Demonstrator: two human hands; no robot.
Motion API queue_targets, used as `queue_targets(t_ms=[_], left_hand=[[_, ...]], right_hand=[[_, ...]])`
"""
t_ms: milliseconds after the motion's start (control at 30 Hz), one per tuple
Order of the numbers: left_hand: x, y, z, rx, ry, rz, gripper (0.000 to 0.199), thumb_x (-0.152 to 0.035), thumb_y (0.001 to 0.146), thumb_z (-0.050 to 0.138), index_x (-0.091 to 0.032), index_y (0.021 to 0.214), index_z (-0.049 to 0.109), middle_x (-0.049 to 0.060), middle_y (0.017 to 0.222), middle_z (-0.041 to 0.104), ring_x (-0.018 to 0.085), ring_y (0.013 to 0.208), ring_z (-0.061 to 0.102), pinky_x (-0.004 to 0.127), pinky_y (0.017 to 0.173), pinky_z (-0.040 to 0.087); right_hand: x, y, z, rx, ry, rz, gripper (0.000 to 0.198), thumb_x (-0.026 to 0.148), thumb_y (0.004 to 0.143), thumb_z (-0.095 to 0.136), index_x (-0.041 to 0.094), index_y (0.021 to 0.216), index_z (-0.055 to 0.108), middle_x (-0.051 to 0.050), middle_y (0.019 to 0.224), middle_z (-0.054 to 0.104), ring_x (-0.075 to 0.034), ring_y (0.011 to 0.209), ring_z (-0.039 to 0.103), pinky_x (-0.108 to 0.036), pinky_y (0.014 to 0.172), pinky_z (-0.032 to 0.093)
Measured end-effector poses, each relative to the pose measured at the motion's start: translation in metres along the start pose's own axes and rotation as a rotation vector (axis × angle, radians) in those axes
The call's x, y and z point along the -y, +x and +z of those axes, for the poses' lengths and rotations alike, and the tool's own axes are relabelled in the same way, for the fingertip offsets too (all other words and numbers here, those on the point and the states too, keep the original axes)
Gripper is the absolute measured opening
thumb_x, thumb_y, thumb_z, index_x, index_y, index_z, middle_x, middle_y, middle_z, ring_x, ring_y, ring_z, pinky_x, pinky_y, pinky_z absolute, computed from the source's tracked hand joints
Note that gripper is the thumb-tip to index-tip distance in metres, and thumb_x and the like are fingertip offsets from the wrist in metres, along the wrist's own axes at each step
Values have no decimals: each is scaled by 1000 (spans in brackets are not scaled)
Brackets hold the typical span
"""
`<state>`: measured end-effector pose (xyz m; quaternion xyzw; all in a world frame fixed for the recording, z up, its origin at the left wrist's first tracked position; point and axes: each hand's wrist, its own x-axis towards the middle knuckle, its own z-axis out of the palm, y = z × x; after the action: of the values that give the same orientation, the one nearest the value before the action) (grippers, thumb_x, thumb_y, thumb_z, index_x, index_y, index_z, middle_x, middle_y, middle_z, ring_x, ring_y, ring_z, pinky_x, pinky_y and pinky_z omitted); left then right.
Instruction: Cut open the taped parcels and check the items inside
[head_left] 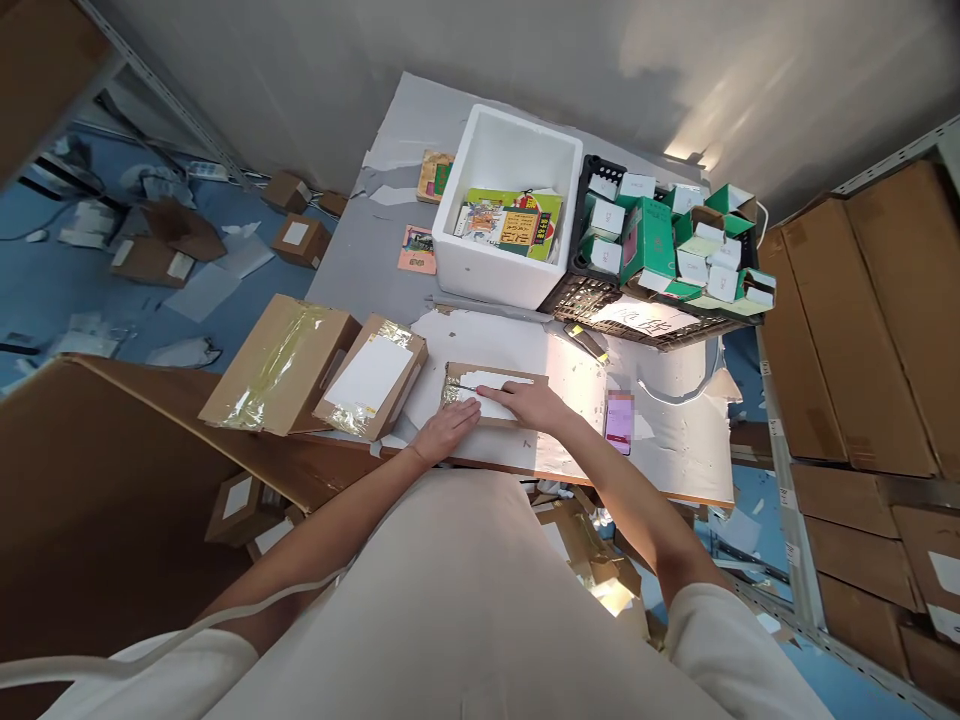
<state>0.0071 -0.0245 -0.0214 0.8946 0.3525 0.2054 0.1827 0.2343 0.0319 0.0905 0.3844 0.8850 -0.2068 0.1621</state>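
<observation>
A small cardboard box [534, 379] with a white label and shiny tape at its left end lies at the table's front edge. My left hand [448, 430] rests on its near left corner, fingers stretched out and fairly close together. Across the box top from the right reaches my right hand [531, 402], its fingers extended onto the label and nothing visible in them. A thin dark line, perhaps a slit or fold, runs left from the right fingertips. Behind the box, to the right, lies a black and yellow cutter [586, 342].
Two taped cartons, one plain [266, 360] and one labelled [373, 375], stand left. Behind are a white foam box [487, 270] with books and a black crate [574, 290] of green-white boxes. A phone [619, 422] lies right. Shelving [784, 500] with cartons borders the right side.
</observation>
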Motion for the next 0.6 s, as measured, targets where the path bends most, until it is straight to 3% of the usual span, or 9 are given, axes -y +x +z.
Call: queue_targets(t_ms=[233, 433, 600], left_hand=[[10, 1, 14, -141, 20, 48, 31, -18, 95, 39, -17, 120, 58, 12, 118, 66, 21, 121, 55, 45, 99, 49], [18, 2, 22, -115, -7, 31, 31, -20, 95, 39, -17, 119, 58, 12, 115, 67, 21, 118, 58, 46, 98, 50], [17, 2, 19, -105, 17, 32, 29, -20, 95, 39, -16, 116, 60, 12, 112, 69, 21, 115, 60, 44, 97, 51]], right_hand=[[5, 16, -6, 123, -189, -42, 69, 19, 91, 40, 37, 150, 10, -9, 116, 58, -22, 89, 63, -27, 65, 45], [14, 23, -22, 150, -213, -52, 64, 14, 93, 33, 39, 149, 15, -10, 120, 57, -24, 90, 65, -32, 68, 47], [20, 29, -20, 142, -217, -21, 61, 16, 94, 33, 40, 148, 19, -11, 119, 57, -26, 92, 66, -34, 67, 49]])
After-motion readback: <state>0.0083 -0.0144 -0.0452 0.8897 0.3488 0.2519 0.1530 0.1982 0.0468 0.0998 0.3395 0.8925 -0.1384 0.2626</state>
